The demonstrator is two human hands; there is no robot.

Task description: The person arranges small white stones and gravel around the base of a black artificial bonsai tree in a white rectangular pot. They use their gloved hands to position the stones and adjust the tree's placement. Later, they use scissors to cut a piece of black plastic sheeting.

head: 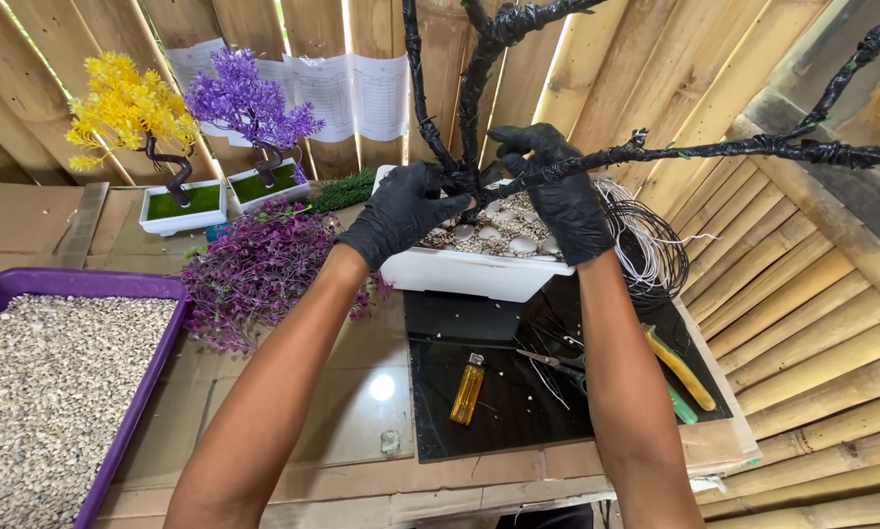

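The gravel tray (117, 286) sits far left. The gloved left hand (399, 211) and right hand (557, 191) both clench the black wrapped tree (479, 93) in its white pot (459, 274) on the tabletop (312, 392); a hard bend could tip the pot onto the lighter (468, 388).

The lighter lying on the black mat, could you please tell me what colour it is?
The lighter is translucent yellow, seen best in the head view.

The cardboard-covered bench (293, 490) carries a purple gravel tray (136, 402), a white rectangular pebble-filled planter (469, 274), a black glass sheet (479, 431) with a yellow lighter (468, 389), and loose purple foliage (254, 269).
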